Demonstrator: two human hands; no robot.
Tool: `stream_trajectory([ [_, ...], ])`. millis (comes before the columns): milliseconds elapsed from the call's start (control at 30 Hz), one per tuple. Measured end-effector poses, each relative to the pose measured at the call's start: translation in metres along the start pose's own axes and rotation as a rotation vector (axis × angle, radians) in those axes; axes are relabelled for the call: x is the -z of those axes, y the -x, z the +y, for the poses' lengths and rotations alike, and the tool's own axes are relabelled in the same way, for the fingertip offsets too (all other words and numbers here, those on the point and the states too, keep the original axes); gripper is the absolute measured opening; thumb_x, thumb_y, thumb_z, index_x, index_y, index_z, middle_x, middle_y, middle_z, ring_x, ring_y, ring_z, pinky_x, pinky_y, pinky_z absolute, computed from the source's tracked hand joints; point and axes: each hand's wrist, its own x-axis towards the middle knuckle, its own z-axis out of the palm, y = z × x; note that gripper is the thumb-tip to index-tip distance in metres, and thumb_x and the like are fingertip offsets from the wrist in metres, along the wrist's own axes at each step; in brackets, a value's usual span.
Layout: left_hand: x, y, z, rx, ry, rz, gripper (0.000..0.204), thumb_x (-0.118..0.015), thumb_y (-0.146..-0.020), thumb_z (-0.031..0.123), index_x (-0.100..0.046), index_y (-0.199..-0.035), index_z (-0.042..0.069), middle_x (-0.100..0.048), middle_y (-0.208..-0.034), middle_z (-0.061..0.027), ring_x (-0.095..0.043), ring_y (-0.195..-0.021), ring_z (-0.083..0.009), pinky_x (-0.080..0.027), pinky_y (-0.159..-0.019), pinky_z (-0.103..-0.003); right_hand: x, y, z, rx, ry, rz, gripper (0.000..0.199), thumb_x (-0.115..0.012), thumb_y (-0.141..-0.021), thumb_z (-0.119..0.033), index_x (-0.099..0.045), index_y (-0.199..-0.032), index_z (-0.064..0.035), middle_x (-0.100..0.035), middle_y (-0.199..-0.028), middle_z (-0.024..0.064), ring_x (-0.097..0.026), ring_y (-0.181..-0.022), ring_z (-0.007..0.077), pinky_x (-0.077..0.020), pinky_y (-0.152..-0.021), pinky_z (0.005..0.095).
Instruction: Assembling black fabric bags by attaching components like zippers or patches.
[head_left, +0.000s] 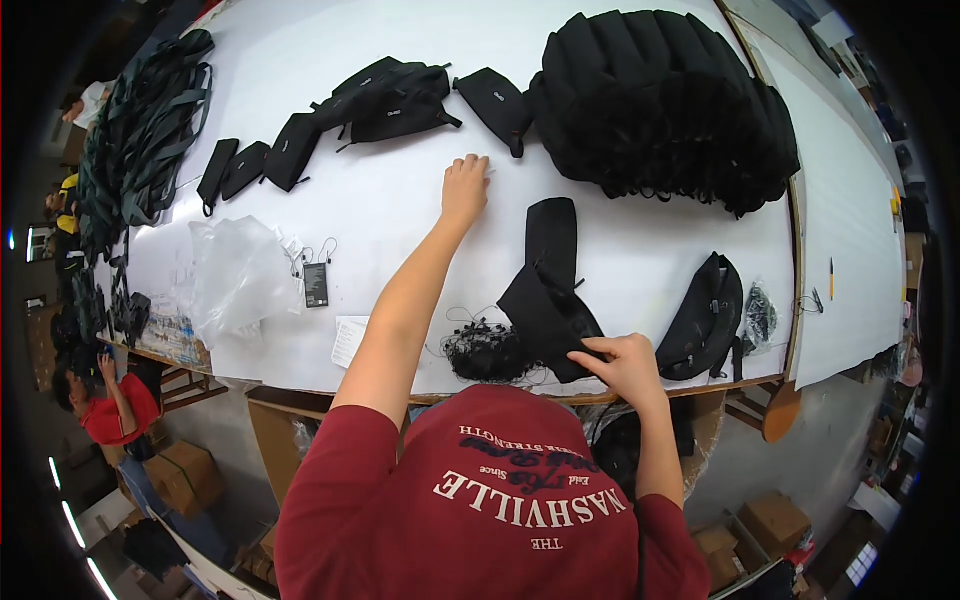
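Note:
My right hand point(622, 364) pinches the lower right edge of a black fabric pouch point(548, 318) near the table's front edge. Another flat black pouch point(552, 228) lies just beyond, partly covered by it. Stretched forward over the white table, my left hand point(466, 188) has curled fingers, with something small and pale by the thumb that I cannot make out. Ahead of it lies a black pouch point(494, 104) with a small white mark. Left of the held pouch sits a tangle of thin black cords point(484, 350).
A large stack of black pouches point(660, 100) stands far right; a black waist bag point(702, 322) lies nearer. Leftward are a pouch pile point(390, 100), clear plastic bag point(238, 275), black hang tag point(316, 285), paper point(348, 340) and straps point(150, 130). Someone in red point(118, 408) is at left.

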Motion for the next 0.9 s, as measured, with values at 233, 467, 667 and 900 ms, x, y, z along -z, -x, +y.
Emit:
stream_trajectory([
  [233,0.037,0.022,0.012,0.231,0.527,0.195,0.016,-0.059,-0.088,0.014,-0.061,-0.098,0.002,-0.067,-0.089,-0.0143,-0.064,-0.084,-0.0266,-0.049,-0.073,-0.035,0.024,-0.032,-0.001,0.191,0.25,0.16,0.022,-0.076,-0.072,-0.027,-0.073,-0.083,-0.0083,-0.058,-0.055,0.0117,-0.056,-0.049,0.0267,-0.043,-0.048,0.033],
  [467,0.183,0.079,0.114,-0.403,0.535,0.007,0.021,-0.066,-0.085,0.015,-0.065,-0.102,0.004,-0.062,-0.11,-0.0106,-0.055,-0.108,-0.0231,-0.04,-0.093,-0.036,0.034,-0.036,-0.027,0.44,0.343,0.202,0.013,-0.072,-0.074,-0.025,-0.072,-0.081,-0.0135,-0.054,-0.05,0.0067,-0.056,-0.048,0.024,-0.0431,-0.048,0.0335],
  [667,0.192,0.132,0.103,-0.026,0.959,0.34,0.071,-0.075,-0.077,0.033,-0.04,-0.133,0.007,-0.037,-0.14,-0.0147,-0.039,-0.125,-0.0304,-0.028,-0.107,-0.043,0.031,-0.008,-0.058,0.495,0.221,0.318,0.018,-0.076,-0.071,-0.022,-0.074,-0.085,-0.0115,-0.056,-0.052,0.0067,-0.053,-0.046,0.021,-0.0386,-0.047,0.0313],
  [900,0.175,0.209,0.111,0.278,2.152,-0.161,0.061,-0.072,-0.08,0.021,-0.042,-0.131,0.005,-0.055,-0.123,-0.0086,-0.053,-0.115,-0.0232,-0.041,-0.101,-0.037,-0.007,0.021,-0.088,0.594,-0.089,0.412,0.023,-0.074,-0.076,-0.023,-0.073,-0.096,-0.0118,-0.051,-0.049,0.0069,-0.046,-0.041,0.0216,-0.0372,-0.046,0.0311],
])
